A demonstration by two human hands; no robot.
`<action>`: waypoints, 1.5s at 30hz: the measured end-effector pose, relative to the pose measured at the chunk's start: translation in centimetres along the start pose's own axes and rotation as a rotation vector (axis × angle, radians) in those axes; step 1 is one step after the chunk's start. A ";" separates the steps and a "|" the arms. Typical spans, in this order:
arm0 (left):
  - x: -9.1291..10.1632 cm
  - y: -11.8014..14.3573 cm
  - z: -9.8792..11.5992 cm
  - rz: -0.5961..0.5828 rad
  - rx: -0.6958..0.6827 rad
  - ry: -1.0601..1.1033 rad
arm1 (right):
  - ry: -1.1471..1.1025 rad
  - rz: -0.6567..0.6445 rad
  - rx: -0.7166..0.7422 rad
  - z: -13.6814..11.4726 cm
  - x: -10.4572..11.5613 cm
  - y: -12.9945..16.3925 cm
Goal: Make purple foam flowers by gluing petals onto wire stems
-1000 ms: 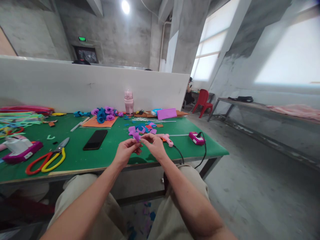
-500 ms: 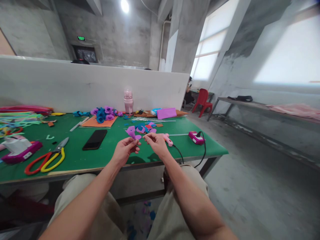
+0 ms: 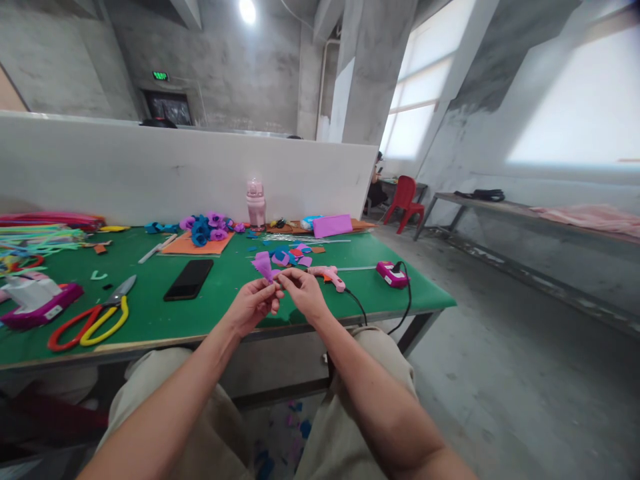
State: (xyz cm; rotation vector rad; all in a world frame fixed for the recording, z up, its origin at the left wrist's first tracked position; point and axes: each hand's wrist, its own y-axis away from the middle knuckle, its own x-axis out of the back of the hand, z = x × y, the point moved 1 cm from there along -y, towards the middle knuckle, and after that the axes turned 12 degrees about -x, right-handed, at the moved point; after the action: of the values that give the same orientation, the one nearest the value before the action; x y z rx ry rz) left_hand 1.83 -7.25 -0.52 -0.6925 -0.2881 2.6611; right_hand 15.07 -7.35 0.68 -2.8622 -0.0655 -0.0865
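My left hand (image 3: 256, 303) pinches the narrow lower end of a purple crepe-paper piece (image 3: 263, 264), which fans out upward above the fingertips. My right hand (image 3: 303, 291) meets it from the other side, its thumb and forefinger closed at the base of the same piece. The fingers hide the exact pinch point. Just beyond the hands lie blue, purple and red paper scraps (image 3: 284, 255). A pink glue gun (image 3: 332, 277) rests on the green table to the right of my right hand.
Scissors with red and yellow handles (image 3: 103, 317) and a black phone (image 3: 189, 280) lie to the left. Finished-looking paper flowers (image 3: 203, 230) rest on orange paper. A pink bottle (image 3: 256, 204) stands by the white partition (image 3: 200, 167). A magenta power strip (image 3: 391, 274) sits at right.
My right hand has moved left, bringing its fingertips from beside the purple paper onto its base. The paper has turned slightly, and more of the glue gun shows.
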 end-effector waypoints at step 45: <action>0.0 0.0 -0.2 0.026 -0.511 -0.752 | 0.405 0.021 0.414 -1.7 1.8 0.9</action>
State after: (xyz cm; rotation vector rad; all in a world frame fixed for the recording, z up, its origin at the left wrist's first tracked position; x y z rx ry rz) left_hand 1.91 -7.21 -0.68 0.2261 -1.1821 2.7751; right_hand 16.77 -8.66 2.18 -2.3809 0.0263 -0.5737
